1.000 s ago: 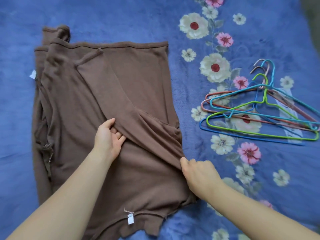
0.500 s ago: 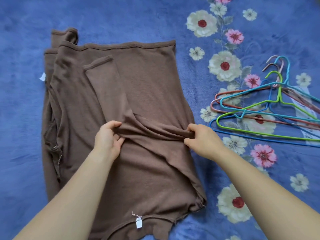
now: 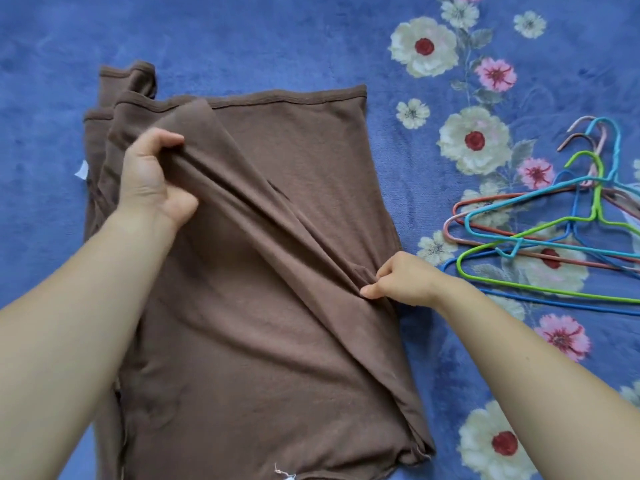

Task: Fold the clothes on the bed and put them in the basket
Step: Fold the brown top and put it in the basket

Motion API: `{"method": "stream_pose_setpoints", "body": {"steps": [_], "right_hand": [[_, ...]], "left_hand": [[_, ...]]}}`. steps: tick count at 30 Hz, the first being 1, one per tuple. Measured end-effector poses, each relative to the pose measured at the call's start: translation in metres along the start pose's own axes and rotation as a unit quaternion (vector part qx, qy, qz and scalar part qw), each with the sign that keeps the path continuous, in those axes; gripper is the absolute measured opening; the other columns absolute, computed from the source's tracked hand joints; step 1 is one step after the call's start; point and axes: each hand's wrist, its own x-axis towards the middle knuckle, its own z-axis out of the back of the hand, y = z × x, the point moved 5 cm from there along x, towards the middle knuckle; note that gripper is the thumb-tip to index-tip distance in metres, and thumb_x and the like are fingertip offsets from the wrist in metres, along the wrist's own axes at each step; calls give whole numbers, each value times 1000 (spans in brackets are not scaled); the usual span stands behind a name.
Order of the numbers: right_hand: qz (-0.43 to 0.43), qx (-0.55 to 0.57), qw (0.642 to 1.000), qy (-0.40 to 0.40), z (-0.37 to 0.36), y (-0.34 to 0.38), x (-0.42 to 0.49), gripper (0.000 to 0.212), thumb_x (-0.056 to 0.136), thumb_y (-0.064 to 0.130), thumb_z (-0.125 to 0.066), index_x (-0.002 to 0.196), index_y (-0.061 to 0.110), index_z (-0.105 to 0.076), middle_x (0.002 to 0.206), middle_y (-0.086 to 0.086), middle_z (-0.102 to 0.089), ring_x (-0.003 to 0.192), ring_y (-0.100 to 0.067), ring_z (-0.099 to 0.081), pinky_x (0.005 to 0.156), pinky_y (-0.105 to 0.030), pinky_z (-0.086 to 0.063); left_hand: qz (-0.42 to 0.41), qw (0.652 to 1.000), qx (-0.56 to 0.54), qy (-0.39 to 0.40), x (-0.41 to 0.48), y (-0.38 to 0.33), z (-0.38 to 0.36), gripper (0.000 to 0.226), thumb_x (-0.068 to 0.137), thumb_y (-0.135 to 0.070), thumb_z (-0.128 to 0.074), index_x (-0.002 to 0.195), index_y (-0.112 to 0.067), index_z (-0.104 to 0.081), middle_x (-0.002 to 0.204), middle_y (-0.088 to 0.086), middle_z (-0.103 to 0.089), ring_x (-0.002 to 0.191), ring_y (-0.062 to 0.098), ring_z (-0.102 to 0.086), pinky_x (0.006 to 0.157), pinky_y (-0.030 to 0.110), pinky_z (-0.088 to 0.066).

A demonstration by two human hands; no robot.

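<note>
Currently, the brown knit garment [image 3: 277,341] lies spread on the blue floral bedspread [image 3: 242,39]. Left hand [image 3: 152,178] clamps curled fingers on its raised fold, apparently a sleeve, far left; right hand [image 3: 401,280] pinches it near the right edge.

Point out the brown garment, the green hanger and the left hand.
brown garment [image 3: 277,341], head view, flat lower panel
green hanger [image 3: 597,199], head view, upright neck
left hand [image 3: 149,181], head view, back of hand
</note>
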Motion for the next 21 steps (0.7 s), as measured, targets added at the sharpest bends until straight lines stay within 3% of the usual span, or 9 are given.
{"method": "stream_pose_setpoints", "body": {"steps": [3,5,8,10,12,15,16,18,21], "right_hand": [[-32,16,999,41,2,5,4,46,77,31,-78,51,15,-44,57,0,-43,64,-18,-47,61,-32,-51],[-45,3,997,57,4,6,9,42,77,31,-79,56,15,-46,62,0,-44,69,-19,-49,68,-36,-55],[-50,-14,996,76,4,6,12,40,73,32,-81,57,16,-48,64,1,-45,70,-17,-49,70,-37,-57],[-54,-4,994,92,4,7,13,40,70,37,-83,58,16,-51,68,3,-46,73,-15,-50,68,-36,-57],[-61,38,991,114,8,6,9,38,69,45,-83,68,12,-64,80,2,-54,84,-14,-54,65,-32,-55],[-67,132,982,117,18,-3,5,32,74,39,-81,91,12,-75,91,0,-62,89,-16,-58,64,-30,-54],[-69,160,979,107,20,-7,4,27,77,33,-80,93,11,-75,89,-2,-64,86,-16,-59,64,-30,-54],[-73,202,974,73,22,-15,5,21,81,21,-76,94,5,-75,82,-5,-67,79,-17,-61,64,-30,-54],[-62,242,968,3,14,-21,4,8,82,13,-72,78,5,-71,73,-10,-62,71,-20,-59,69,-34,-53]], "left_hand": [[-16,1000,-24,4,8,-18,15,47,47,2,-58,93,-11,-63,109,7,-66,100,25,-67,93,37,-53],[9,1000,0,-18,20,-17,32,68,26,-1,-64,94,-10,-63,115,7,-68,105,24,-68,91,35,-54],[29,995,47,-77,35,-13,59,81,6,0,-66,86,-8,-65,101,7,-73,95,22,-71,85,34,-56],[13,997,33,-74,38,-19,60,78,12,2,-63,89,-8,-65,93,6,-73,93,21,-72,81,33,-57],[-5,997,14,-79,42,-25,60,67,31,9,-59,94,-9,-64,99,7,-72,97,21,-71,77,31,-58],[-39,982,134,-128,48,-28,70,44,73,14,-47,102,-18,-57,113,7,-67,103,19,-68,84,30,-57],[-75,961,214,-157,48,-30,75,36,83,7,-50,106,-20,-54,110,3,-65,105,18,-65,88,26,-55],[-179,883,382,-208,32,-32,76,39,84,-10,-59,119,-18,-45,103,-4,-54,105,17,-59,91,16,-47],[-311,757,531,-221,-15,-11,62,62,79,-23,-61,135,-10,-39,132,11,-40,124,31,-42,108,27,-28]]}}
